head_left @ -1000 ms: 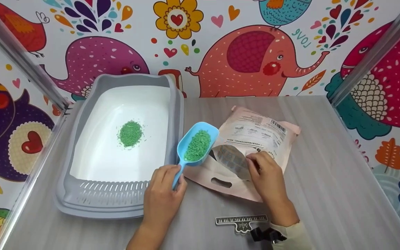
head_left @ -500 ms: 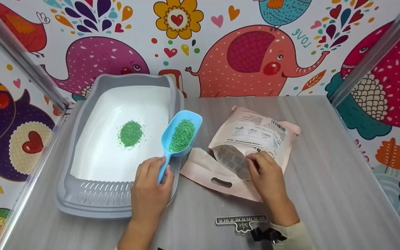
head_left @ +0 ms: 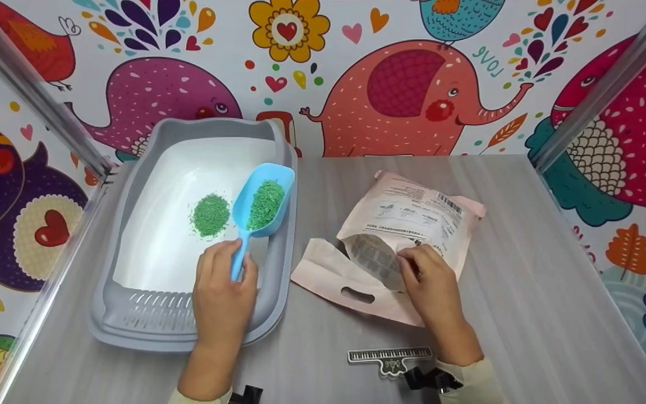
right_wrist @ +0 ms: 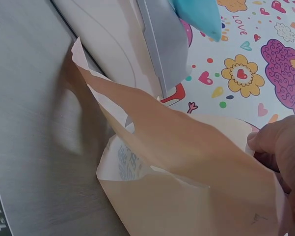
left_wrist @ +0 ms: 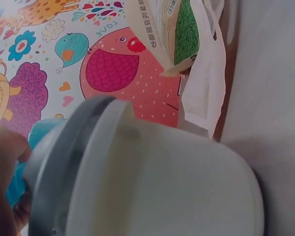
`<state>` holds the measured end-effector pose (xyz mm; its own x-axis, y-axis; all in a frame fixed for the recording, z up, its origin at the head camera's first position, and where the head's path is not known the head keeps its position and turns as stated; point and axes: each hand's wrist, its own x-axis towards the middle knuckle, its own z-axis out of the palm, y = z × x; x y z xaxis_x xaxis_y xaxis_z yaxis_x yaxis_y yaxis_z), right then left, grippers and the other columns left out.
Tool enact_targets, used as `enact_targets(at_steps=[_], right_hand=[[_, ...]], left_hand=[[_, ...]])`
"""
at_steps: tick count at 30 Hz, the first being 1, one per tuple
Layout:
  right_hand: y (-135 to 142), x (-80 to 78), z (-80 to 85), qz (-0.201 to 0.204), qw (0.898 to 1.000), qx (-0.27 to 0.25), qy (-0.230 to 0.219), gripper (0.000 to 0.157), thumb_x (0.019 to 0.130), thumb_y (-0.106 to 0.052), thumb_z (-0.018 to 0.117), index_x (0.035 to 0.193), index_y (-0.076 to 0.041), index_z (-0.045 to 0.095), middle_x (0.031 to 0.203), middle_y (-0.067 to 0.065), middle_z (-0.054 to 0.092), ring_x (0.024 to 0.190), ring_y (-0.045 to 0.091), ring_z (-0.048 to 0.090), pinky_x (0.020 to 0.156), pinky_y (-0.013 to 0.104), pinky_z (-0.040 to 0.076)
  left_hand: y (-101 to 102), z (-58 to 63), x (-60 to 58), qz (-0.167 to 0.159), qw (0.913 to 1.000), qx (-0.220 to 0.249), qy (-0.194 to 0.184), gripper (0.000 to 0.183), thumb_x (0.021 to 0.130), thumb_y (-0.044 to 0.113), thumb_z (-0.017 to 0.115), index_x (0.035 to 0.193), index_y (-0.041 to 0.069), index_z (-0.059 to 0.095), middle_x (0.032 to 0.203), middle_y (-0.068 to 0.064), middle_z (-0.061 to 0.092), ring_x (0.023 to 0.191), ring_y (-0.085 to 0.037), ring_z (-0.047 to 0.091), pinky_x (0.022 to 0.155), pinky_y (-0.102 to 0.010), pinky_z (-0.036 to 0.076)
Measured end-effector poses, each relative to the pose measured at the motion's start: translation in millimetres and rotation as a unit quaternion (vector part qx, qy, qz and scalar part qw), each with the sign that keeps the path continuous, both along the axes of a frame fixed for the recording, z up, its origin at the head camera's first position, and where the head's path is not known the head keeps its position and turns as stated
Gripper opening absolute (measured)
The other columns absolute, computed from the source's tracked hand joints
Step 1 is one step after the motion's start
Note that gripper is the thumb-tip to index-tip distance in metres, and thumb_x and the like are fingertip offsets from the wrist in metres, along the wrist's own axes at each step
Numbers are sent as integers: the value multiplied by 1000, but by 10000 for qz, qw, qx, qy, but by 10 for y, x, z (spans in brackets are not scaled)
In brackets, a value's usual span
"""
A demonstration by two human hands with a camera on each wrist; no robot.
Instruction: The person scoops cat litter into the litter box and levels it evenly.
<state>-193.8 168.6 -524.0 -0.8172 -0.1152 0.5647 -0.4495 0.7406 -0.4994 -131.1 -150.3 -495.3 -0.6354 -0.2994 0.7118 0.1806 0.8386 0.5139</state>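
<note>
My left hand [head_left: 223,292] grips the handle of a blue scoop [head_left: 242,206] heaped with green granules [head_left: 267,205]. The scoop is held over the right side of a grey and white litter box [head_left: 149,247], level with a small green heap [head_left: 211,215] on its floor. In the left wrist view the box wall hides most of the scoop. My right hand [head_left: 430,283] pinches the torn mouth edge of a pink bag [head_left: 412,207], which lies open toward me. The right wrist view shows the bag's raised flap [right_wrist: 186,132] beside the fingers.
A decorated clip [head_left: 393,359] with a ruler-like bar lies on the grey table [head_left: 525,336] in front of the bag. The bag's flap with a handle slot [head_left: 357,295] reaches close to the litter box. A cartoon-printed wall [head_left: 401,101] stands behind, with metal posts at both sides.
My left hand has carried the loaded scoop leftward and slightly away from me, from beside the bag to above the litter box. The right hand and the bag have stayed put.
</note>
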Motion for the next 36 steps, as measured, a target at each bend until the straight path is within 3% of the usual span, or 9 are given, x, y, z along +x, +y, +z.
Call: enact_targets(at_steps=[12,22,36], right_hand=[[-17,3,-4,-1,10000,21,-64,10,87,-1,80,94,-6,75,89,3,71,76,11,61,66,32,54],[-13,-11,-29,58,9999,-89,-120,10,88,1,77,95,-6,75,90,3,72,78,16,65,69,35,55],[-17,-1,-27,-73,9998,68,-194,8,88,-2,79,95,-6,76,90,2,71,77,12,63,67,32,55]], left_hand=[[-123,-60,-92,245,9989,412,7,23,86,-3,72,108,-2,71,105,-19,68,98,-37,65,81,-51,57],[-203,-54,-157,398,9983,337,-244,24,86,-4,73,110,-2,71,106,-20,67,100,-37,64,84,-53,58],[-362,21,-250,553,9917,301,-1124,25,92,2,71,116,-2,70,113,-21,65,110,-38,62,89,-52,57]])
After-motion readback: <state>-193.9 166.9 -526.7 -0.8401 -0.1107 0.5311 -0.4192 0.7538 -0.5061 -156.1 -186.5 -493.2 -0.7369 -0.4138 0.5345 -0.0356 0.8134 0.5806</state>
